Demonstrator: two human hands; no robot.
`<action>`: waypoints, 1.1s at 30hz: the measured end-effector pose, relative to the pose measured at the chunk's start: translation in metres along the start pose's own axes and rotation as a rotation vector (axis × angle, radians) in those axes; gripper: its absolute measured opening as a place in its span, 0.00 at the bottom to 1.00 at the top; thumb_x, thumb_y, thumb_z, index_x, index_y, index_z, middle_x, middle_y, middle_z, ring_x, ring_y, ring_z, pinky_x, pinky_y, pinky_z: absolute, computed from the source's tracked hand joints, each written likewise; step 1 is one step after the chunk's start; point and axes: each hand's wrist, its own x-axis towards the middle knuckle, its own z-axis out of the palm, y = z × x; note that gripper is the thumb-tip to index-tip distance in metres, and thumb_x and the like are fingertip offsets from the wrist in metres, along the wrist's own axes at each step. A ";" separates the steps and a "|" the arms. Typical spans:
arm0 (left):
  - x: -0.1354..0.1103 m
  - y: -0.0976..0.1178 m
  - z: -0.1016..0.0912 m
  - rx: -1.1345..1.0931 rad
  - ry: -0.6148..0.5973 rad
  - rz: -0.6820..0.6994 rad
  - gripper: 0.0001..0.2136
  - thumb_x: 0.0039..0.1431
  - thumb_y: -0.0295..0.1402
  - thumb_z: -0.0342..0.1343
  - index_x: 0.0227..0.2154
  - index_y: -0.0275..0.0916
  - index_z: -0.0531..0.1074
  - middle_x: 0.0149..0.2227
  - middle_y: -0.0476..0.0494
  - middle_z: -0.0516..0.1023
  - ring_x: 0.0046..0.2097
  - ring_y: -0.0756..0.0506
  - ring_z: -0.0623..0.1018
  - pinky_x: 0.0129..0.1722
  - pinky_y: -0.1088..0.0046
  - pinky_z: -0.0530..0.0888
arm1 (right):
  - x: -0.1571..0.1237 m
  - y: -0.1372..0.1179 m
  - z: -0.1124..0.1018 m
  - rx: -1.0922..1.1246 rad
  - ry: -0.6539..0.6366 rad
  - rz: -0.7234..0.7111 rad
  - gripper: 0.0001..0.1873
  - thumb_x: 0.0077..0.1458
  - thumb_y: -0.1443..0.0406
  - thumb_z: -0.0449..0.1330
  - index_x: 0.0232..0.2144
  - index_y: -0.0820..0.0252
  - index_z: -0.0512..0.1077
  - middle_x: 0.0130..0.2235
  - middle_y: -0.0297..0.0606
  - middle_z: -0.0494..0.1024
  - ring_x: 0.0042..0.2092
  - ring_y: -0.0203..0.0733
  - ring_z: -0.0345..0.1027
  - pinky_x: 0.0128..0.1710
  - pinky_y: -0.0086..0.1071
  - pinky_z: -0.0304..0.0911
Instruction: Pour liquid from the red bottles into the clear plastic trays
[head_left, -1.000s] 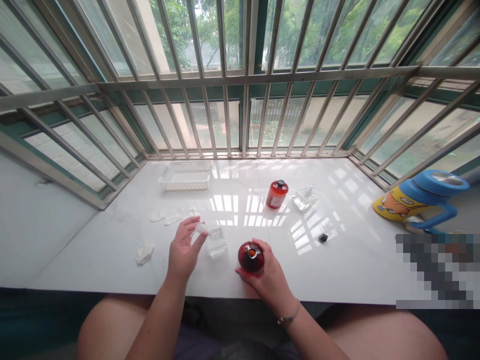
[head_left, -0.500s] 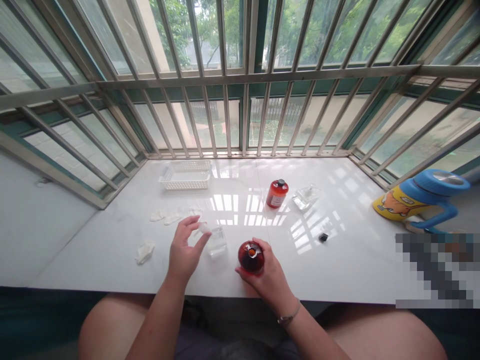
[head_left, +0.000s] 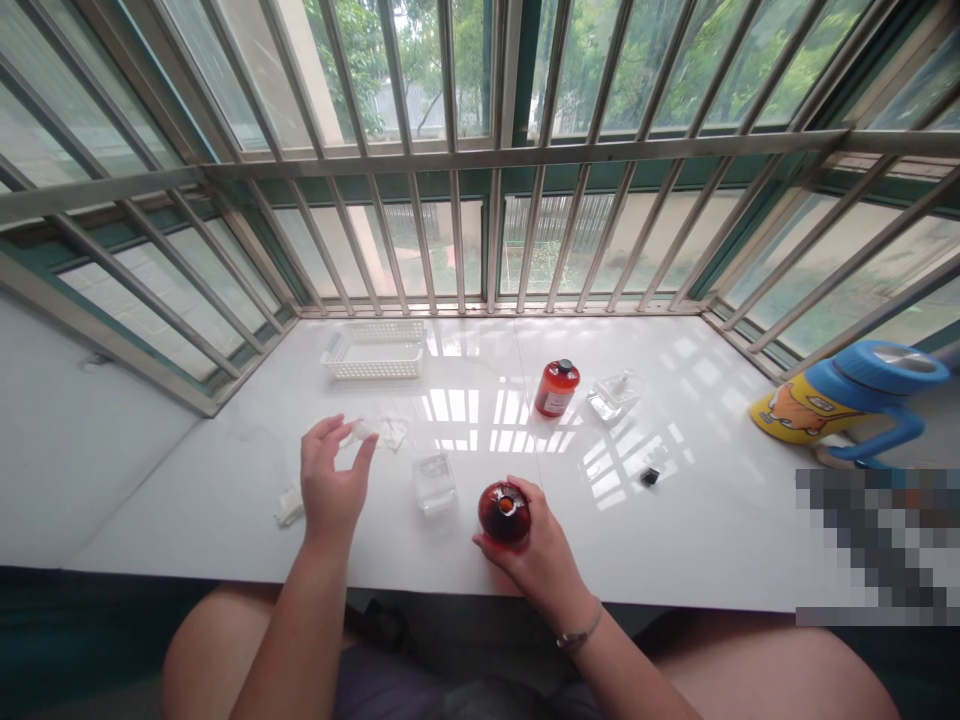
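My right hand [head_left: 536, 555] grips a round red bottle [head_left: 503, 511] with an open neck, standing near the front edge of the white sill [head_left: 675, 530]. A small clear glass container [head_left: 433, 481] stands just left of the bottle. My left hand [head_left: 330, 480] hovers left of that container with its fingers spread and curled, reaching toward crumpled white wipes [head_left: 379, 431]; I see nothing in its fingers. Another white wad [head_left: 289, 505] lies by the left hand's wrist side.
A second red bottle with a black cap [head_left: 556, 388] stands mid-sill, beside a clear glass piece [head_left: 613, 396]. A small black cap [head_left: 649, 476] lies to the right. A white basket [head_left: 373, 352] sits at the back by the window bars. A blue-and-yellow jug [head_left: 851, 400] is far right.
My left hand has left the clear container, where it pinched a small pale piece, and moved left toward the white wipes. The right hand and red bottle have stayed put.
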 end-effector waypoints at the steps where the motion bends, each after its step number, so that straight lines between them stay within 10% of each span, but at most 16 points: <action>1: 0.006 -0.008 -0.001 0.114 -0.021 0.050 0.15 0.67 0.45 0.67 0.49 0.42 0.81 0.61 0.34 0.74 0.64 0.32 0.76 0.67 0.47 0.74 | 0.000 0.000 0.000 -0.001 -0.001 0.002 0.42 0.55 0.56 0.76 0.66 0.51 0.63 0.59 0.47 0.79 0.58 0.57 0.79 0.60 0.52 0.77; 14: 0.051 -0.079 0.010 0.624 -0.391 0.138 0.07 0.67 0.26 0.62 0.44 0.38 0.82 0.69 0.28 0.68 0.72 0.22 0.64 0.73 0.25 0.52 | -0.003 0.005 0.003 0.008 0.006 0.017 0.43 0.54 0.56 0.76 0.67 0.50 0.63 0.60 0.47 0.78 0.59 0.58 0.78 0.60 0.53 0.77; 23: 0.051 -0.075 0.012 0.677 -0.391 0.148 0.11 0.70 0.25 0.55 0.47 0.40 0.81 0.74 0.32 0.65 0.78 0.28 0.56 0.77 0.30 0.40 | -0.004 0.006 0.003 0.022 -0.005 0.037 0.43 0.55 0.56 0.76 0.67 0.50 0.63 0.61 0.47 0.77 0.59 0.58 0.78 0.61 0.53 0.76; 33: 0.049 -0.082 0.002 0.557 -0.484 0.059 0.22 0.68 0.32 0.56 0.63 0.41 0.76 0.73 0.27 0.67 0.77 0.24 0.61 0.74 0.31 0.57 | -0.005 0.007 0.005 0.003 0.021 0.024 0.43 0.55 0.55 0.76 0.67 0.49 0.64 0.61 0.46 0.78 0.59 0.57 0.78 0.61 0.51 0.77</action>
